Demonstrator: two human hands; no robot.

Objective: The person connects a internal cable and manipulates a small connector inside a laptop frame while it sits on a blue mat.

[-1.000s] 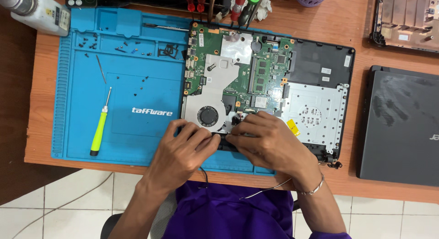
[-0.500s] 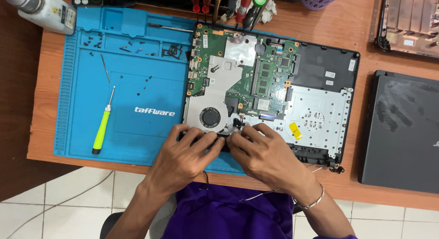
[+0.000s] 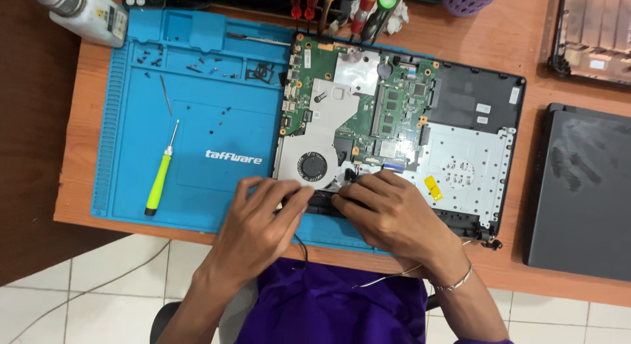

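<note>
At the near edge of the wooden desk (image 3: 79, 206), the left hand (image 3: 263, 219) and right hand (image 3: 384, 209) meet over a black part (image 3: 322, 202) on the front rim of an opened laptop (image 3: 460, 166). Fingertips of both hands press on that part; whether either truly pinches it I cannot tell. Just beyond the fingers sits the round fan (image 3: 311, 166), then the green circuit board (image 3: 368, 100). Left of the laptop, a blue mat (image 3: 197, 87) carries a yellow-green screwdriver (image 3: 160, 179) and small loose screws (image 3: 197, 68). Farther back stand more screwdrivers (image 3: 348, 2); a dark panel (image 3: 582, 193) lies at right.
</note>
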